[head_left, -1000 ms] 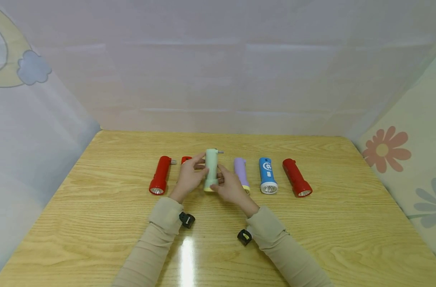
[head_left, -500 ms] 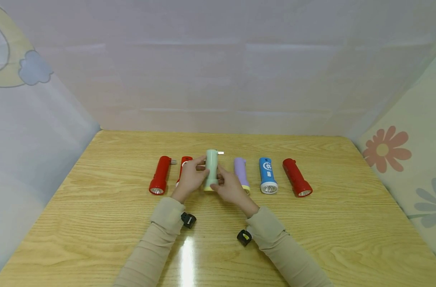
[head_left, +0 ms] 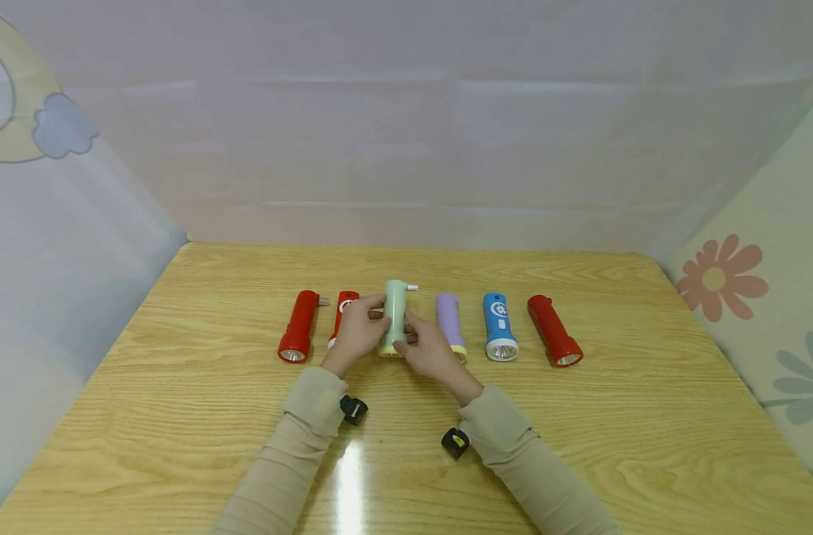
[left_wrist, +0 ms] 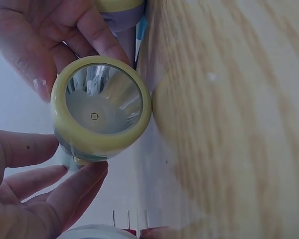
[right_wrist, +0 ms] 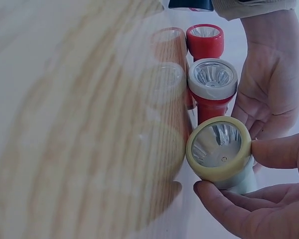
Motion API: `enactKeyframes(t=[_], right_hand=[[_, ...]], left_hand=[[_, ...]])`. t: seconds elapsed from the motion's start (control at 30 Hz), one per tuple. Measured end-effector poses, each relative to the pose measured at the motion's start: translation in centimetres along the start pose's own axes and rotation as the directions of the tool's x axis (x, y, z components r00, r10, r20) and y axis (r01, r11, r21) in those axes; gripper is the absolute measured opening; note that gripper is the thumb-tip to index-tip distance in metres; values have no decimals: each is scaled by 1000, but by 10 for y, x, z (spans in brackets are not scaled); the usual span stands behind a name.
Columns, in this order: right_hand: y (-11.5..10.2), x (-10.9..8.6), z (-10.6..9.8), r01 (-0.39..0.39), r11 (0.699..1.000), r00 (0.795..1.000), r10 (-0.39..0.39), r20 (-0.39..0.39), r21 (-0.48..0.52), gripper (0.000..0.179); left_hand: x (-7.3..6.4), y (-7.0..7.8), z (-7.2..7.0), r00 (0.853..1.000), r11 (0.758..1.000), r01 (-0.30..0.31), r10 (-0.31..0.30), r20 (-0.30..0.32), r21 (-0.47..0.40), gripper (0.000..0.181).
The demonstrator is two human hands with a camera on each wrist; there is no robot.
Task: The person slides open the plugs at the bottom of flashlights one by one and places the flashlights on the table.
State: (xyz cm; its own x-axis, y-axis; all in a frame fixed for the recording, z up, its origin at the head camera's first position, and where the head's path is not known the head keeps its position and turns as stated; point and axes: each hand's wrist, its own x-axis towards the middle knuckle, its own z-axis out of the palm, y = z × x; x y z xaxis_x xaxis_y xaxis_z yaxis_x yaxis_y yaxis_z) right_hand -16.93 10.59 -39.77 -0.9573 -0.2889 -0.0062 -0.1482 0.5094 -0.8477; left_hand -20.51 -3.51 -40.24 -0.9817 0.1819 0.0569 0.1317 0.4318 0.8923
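Observation:
A pale green flashlight (head_left: 395, 313) with a yellow lens rim (right_wrist: 245, 141) lies mid-row, its lens toward the person. Silver plug prongs (head_left: 412, 287) stick out to the right near its far end. On its left side the left hand (head_left: 357, 331) grips the body between thumb and fingers. From the right, the right hand (head_left: 431, 346) holds it near the head, thumb by the yellow rim. The left wrist view looks into the reflector (left_wrist: 103, 99), with its rim at the tabletop. Just left of the left hand is a red flashlight with a white rim (right_wrist: 212, 79), partly covered.
A red flashlight (head_left: 301, 327) with prongs out lies at the row's left end. Right of the hands lie a purple flashlight (head_left: 449, 319), a blue one (head_left: 496, 319) and another red one (head_left: 554, 331). All rest on a wooden table (head_left: 647, 416) before a fabric backdrop.
The green flashlight's far end has shifted slightly toward the person and right. The left hand has edged right with it, uncovering more of the white-rimmed red flashlight. The right hand looks nearly still.

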Motion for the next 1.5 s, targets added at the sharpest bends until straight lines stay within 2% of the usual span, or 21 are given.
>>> enactKeyframes(t=[0.67,1.03,1.27,1.5], right_hand=[[3,0,1,7,1000,1000,-7,19,5,49],[3,0,0,-37,999,999,38,33,-28,48],[3,2,0,-37,998,999,38,23,-55,45],[3,2,-1,-37,997,999,38,19,-70,43]], left_hand=[[2,-3,3,998,993,-35,30,48,117,38],[2,-1,5,998,989,-14,4,65,145,37],[2,-1,5,997,981,-2,-12,71,193,34],[2,0,5,997,980,4,-19,73,198,34]])
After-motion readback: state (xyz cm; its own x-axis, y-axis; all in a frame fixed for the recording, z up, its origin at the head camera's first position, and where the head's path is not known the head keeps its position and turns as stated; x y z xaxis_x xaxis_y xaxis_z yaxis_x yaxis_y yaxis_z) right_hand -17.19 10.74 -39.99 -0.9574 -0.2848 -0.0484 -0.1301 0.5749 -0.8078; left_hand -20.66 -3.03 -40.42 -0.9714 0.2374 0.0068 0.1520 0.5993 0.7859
